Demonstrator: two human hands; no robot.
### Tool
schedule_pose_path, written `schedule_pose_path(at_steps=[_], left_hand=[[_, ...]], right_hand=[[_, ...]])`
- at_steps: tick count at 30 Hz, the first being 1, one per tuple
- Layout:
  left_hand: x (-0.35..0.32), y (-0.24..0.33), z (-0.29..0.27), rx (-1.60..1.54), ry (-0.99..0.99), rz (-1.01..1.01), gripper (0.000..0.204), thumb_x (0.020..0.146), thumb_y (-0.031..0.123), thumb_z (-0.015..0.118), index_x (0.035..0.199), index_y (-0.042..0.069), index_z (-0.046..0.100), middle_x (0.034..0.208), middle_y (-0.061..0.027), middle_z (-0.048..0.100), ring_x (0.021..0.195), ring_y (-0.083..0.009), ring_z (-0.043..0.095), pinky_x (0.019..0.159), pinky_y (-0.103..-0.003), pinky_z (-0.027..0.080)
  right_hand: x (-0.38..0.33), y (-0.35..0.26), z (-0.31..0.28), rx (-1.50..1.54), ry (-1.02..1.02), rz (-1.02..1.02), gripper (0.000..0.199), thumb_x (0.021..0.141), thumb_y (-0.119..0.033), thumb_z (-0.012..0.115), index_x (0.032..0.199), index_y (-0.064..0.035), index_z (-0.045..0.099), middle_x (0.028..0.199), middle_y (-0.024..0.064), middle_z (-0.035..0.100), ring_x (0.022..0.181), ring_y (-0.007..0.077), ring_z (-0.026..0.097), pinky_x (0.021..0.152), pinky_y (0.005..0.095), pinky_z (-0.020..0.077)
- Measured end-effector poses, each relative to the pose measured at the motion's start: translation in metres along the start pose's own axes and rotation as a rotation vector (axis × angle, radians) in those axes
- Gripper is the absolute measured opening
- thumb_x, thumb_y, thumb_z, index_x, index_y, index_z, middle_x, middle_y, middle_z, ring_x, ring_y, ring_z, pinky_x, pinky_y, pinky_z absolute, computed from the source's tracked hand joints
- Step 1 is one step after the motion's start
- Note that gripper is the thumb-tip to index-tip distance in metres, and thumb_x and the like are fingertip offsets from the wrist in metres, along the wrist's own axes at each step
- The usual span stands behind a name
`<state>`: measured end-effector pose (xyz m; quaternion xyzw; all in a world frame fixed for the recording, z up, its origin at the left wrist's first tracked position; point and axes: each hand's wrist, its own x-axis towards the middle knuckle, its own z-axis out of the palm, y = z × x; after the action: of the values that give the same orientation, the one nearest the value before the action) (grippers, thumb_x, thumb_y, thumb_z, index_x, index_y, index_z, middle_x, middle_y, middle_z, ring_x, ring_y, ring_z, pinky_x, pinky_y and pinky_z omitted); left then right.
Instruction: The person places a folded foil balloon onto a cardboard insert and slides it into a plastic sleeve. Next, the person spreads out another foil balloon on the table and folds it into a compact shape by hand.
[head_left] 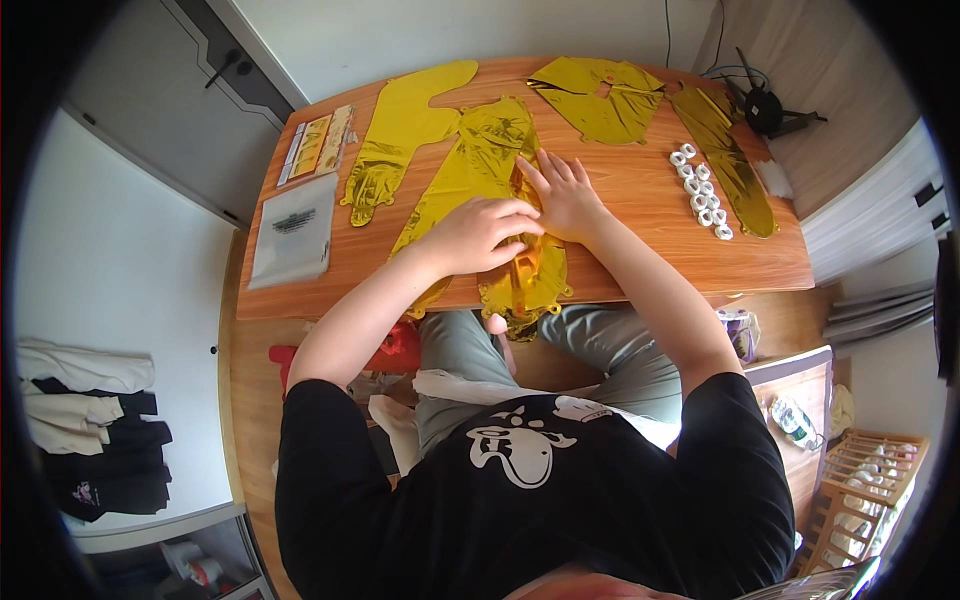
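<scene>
Apparently steadying gold foil (527, 272) overhanging the table's (640, 255) near edge, your right hand (565, 203) lay spread; your left hand (485, 235) curled, grip impossible to tell.

Left hand (483, 236) and right hand (567, 207), both bare: two
Shiny flat gold foil shapes (405, 120): at least four; the overlap beneath the hands hides the exact count
Small round white rolls (692, 186): about eleven, bunched too tightly for certainty
Flat clear plastic bag with a dark patch (290, 252): one
Flat rectangular multicoloured printed packet (316, 147): one
Black plastic device with stick antennas (763, 111): one
Brown wood-grain counter (645, 225): one
</scene>
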<state>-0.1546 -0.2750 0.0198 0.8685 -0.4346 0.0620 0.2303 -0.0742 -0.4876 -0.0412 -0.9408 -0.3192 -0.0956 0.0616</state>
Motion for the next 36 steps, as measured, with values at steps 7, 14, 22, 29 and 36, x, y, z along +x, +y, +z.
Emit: schedule_pose_path(at_steps=[7, 14, 22, 29, 36], left_hand=[[-0.02, -0.004, 0.026, -0.065, 0.301, -0.164, 0.061, 0.082, 0.031, 0.086, 0.13, 0.008, 0.056, 0.132, -0.0127, 0.057, 0.125, -0.0353, 0.055, 0.105, -0.045, 0.047], [-0.025, -0.015, 0.02, 0.042, 0.116, -0.214, 0.058, 0.081, 0.039, 0.086, 0.124, 0.013, 0.058, 0.128, -0.0086, 0.06, 0.124, -0.0338, 0.056, 0.11, -0.047, 0.039], [-0.029, -0.024, 0.019, 0.115, 0.033, -0.224, 0.067, 0.081, 0.046, 0.084, 0.134, 0.014, 0.06, 0.138, -0.0062, 0.058, 0.135, -0.0302, 0.048, 0.118, -0.049, 0.029], [-0.03, -0.027, 0.015, 0.237, 0.015, -0.192, 0.076, 0.082, 0.056, 0.08, 0.14, 0.012, 0.059, 0.144, -0.0091, 0.055, 0.139, -0.0304, 0.044, 0.119, -0.052, 0.027], [-0.03, -0.025, 0.014, 0.407, -0.002, -0.164, 0.081, 0.084, 0.067, 0.07, 0.141, 0.01, 0.06, 0.154, -0.0088, 0.049, 0.145, -0.0307, 0.04, 0.12, -0.055, 0.027]], right_hand=[[0.001, 0.003, 0.003, -0.005, 0.019, -0.019, 0.087, 0.098, -0.062, 0.051, 0.167, -0.02, 0.019, 0.166, 0.0255, 0.03, 0.153, 0.0383, 0.031, 0.124, 0.0571, 0.0204], [0.0, 0.003, 0.006, -0.023, 0.042, -0.01, 0.086, 0.099, -0.067, 0.047, 0.167, -0.0194, 0.02, 0.165, 0.0252, 0.031, 0.153, 0.0378, 0.031, 0.124, 0.0567, 0.0209], [0.0, 0.001, 0.003, 0.002, 0.054, -0.004, 0.087, 0.1, -0.071, 0.042, 0.166, -0.0184, 0.023, 0.164, 0.0252, 0.034, 0.152, 0.0373, 0.032, 0.124, 0.0565, 0.0208], [-0.001, 0.0, 0.003, 0.015, 0.082, -0.005, 0.091, 0.097, -0.077, 0.041, 0.165, -0.0181, 0.025, 0.163, 0.0256, 0.036, 0.152, 0.0375, 0.033, 0.123, 0.0561, 0.0217], [-0.001, 0.0, 0.002, 0.022, 0.077, -0.005, 0.093, 0.096, -0.078, 0.041, 0.165, -0.0181, 0.025, 0.163, 0.0258, 0.036, 0.151, 0.0375, 0.034, 0.123, 0.0557, 0.0217]])
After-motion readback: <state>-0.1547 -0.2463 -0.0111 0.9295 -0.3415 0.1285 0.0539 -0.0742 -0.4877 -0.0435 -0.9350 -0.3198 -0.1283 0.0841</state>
